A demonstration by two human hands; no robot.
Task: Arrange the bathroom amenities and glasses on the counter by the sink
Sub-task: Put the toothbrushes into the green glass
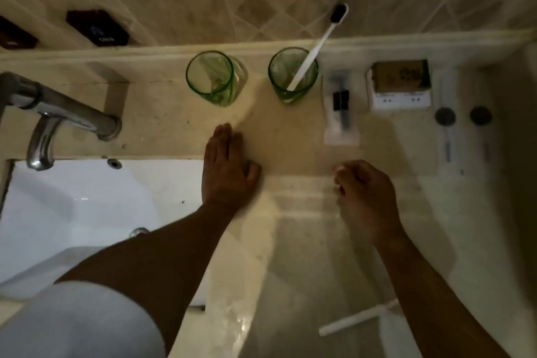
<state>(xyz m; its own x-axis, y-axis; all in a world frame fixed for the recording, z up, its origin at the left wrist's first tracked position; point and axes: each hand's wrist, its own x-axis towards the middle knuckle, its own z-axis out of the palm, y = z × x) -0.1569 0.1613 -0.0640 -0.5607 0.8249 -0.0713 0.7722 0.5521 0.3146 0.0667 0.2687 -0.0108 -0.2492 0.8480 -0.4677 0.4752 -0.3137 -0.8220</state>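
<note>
on the counter (290, 131) by the sink (87, 197): two green glasses (216, 78), one holding a toothbrush (316, 46), stand upright; left hand (229, 166) flat, right hand (366, 197) loosely curled, both empty; risk: a careless reach tips a glass.

Green glass tumblers (216, 78), glossy metal tap (58, 113)

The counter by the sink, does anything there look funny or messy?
Mostly tidy. Only the right green glass holds a toothbrush, leaning over its rim; the left green glass holds none. A white stick-like thing lies askew near the counter's front, away from the row at the back.
</note>
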